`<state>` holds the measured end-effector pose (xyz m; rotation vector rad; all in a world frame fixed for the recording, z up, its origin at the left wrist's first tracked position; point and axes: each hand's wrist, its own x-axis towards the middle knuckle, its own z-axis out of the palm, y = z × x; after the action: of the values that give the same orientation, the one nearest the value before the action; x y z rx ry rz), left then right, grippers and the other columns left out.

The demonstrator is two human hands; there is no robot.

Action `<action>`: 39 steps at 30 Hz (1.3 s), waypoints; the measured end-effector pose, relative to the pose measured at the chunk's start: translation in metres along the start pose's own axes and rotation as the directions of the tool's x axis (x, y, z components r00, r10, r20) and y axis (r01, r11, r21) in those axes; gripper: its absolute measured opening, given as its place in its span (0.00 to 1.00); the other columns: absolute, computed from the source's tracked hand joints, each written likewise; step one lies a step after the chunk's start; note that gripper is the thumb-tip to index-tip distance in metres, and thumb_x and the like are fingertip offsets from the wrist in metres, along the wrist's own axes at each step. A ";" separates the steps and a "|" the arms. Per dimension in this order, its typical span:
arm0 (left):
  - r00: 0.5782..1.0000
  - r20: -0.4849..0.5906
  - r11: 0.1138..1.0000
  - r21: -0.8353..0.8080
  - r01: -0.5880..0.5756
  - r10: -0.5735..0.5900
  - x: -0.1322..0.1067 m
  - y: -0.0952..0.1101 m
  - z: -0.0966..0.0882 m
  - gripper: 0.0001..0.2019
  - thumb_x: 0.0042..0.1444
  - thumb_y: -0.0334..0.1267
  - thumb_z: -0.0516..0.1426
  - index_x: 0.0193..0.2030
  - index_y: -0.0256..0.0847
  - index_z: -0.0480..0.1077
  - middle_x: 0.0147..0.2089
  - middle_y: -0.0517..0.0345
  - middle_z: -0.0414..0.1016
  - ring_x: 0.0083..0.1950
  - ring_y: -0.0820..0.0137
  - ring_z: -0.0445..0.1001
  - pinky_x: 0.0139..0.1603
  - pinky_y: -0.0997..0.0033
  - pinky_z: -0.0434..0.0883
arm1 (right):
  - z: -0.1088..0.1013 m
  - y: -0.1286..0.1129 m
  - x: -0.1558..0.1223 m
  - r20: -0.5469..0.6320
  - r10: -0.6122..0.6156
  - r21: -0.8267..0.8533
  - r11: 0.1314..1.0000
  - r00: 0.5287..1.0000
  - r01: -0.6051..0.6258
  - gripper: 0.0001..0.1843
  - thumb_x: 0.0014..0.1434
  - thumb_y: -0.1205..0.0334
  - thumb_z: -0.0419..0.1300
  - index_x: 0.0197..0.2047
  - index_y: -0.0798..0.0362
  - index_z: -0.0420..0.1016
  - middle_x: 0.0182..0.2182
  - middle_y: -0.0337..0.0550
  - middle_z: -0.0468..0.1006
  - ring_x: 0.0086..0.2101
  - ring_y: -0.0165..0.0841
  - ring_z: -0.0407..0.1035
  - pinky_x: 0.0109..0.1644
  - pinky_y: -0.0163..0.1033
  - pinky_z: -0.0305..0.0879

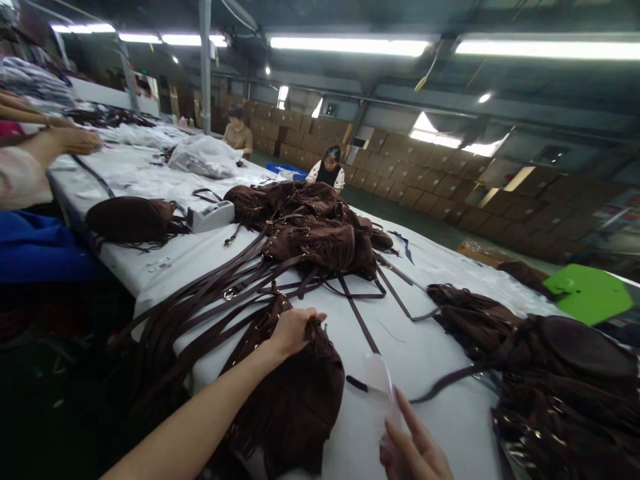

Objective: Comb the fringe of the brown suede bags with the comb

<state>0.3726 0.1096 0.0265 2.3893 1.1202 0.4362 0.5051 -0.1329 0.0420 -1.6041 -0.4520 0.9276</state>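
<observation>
Near table edge, left hand on bag

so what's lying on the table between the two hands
In the head view, between the left hand gripping the brown fringed bag and the right hand holding a clear plastic piece, there is white table cover and one dark strap end.

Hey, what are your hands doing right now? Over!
Left hand gripping brown fringed bag. Right hand holding clear plastic piece. Straps trailing beside it.
</observation>
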 end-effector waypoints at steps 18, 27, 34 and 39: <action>0.683 0.358 0.721 0.037 -0.692 0.637 0.036 0.058 -0.093 0.11 0.59 0.46 0.57 0.33 0.48 0.79 0.34 0.54 0.80 0.35 0.64 0.76 0.26 0.70 0.58 | 0.123 -0.048 0.070 0.533 0.081 -0.130 0.991 0.842 -0.013 0.27 0.46 0.36 0.67 0.27 0.52 0.66 0.10 0.28 0.64 0.09 0.20 0.47 0.11 0.28 0.39; 0.915 0.200 0.778 -0.607 -0.166 0.351 0.041 0.024 -0.116 0.15 0.54 0.50 0.61 0.39 0.39 0.74 0.32 0.59 0.75 0.31 0.72 0.70 0.31 0.74 0.64 | 0.102 -0.046 0.053 0.732 0.150 0.157 0.912 0.664 -0.379 0.34 0.47 0.38 0.68 0.11 0.52 0.57 0.04 0.25 0.48 0.07 0.16 0.36 0.10 0.26 0.33; 0.860 0.382 0.734 -0.679 0.013 0.338 -0.019 0.016 -0.067 0.39 0.38 0.35 0.66 0.60 0.39 0.59 0.49 0.53 0.75 0.48 0.63 0.74 0.45 0.70 0.72 | 0.089 -0.066 0.061 0.750 0.111 0.162 0.925 0.652 -0.345 0.35 0.48 0.36 0.66 0.09 0.52 0.59 0.03 0.28 0.48 0.07 0.18 0.42 0.10 0.25 0.38; 0.971 0.210 0.964 -0.262 -0.053 0.111 -0.030 0.031 -0.014 0.21 0.51 0.39 0.58 0.53 0.43 0.63 0.44 0.49 0.78 0.45 0.55 0.78 0.44 0.61 0.73 | 0.100 -0.061 0.050 0.669 0.130 0.105 0.958 0.732 -0.266 0.32 0.48 0.33 0.64 0.13 0.52 0.64 0.04 0.27 0.49 0.07 0.19 0.41 0.10 0.26 0.39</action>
<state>0.3673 0.0722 0.0519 2.1993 0.8139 0.3082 0.4703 -0.0172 0.0825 -1.1171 -0.6549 1.6696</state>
